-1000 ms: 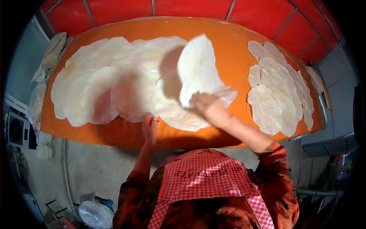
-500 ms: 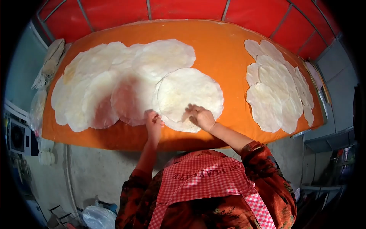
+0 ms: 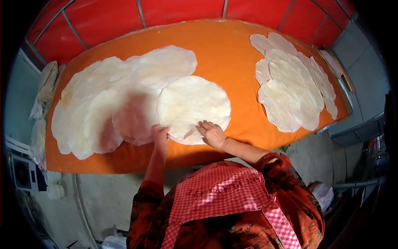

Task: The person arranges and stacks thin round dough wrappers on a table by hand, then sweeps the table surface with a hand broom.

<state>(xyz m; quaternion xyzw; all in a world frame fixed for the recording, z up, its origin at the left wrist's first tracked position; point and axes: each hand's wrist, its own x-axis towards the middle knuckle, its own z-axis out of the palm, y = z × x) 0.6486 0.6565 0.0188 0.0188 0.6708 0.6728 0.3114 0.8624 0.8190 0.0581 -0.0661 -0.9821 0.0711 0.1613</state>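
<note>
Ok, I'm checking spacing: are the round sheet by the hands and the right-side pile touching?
Apart: the head view shows orange surface between the round sheet and the pile.

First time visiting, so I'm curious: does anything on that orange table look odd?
Yes: blurry reddish patches darken the left spread of thin round dough sheets. They look odd against the paler areas, but may only be shadows.

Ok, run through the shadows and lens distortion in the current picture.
Head view: the wide lens bows the orange tabletop's edges and leaves black corners; head view: a soft reddish-dark patch, probably shadow, dims part of the overlapping flatbreads; head view: a small shadow falls beside the right hand's fingertips.
</note>
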